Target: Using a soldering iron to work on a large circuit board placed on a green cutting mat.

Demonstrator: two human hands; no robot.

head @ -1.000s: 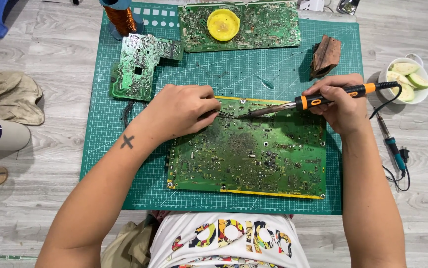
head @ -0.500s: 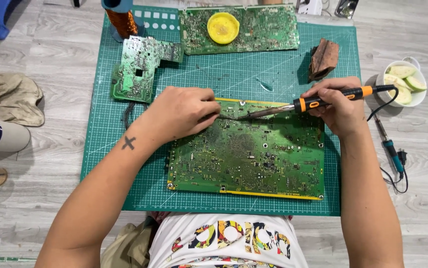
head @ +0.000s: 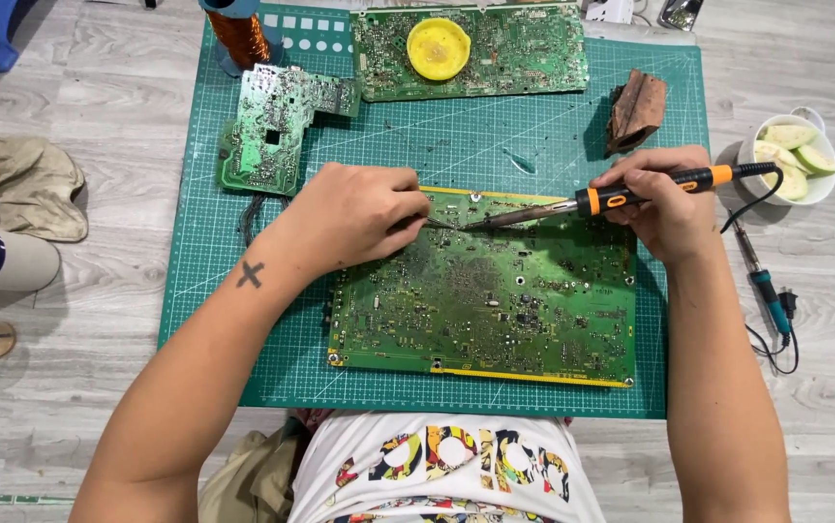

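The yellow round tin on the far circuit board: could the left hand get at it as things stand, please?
Probably yes: bare mat lies between the left hand and the yellow tin, though that hand grips a thin tool.

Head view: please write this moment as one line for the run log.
left hand: pinches thin tool on large circuit board | right hand: holds soldering iron, tip at same spot | base: green cutting mat
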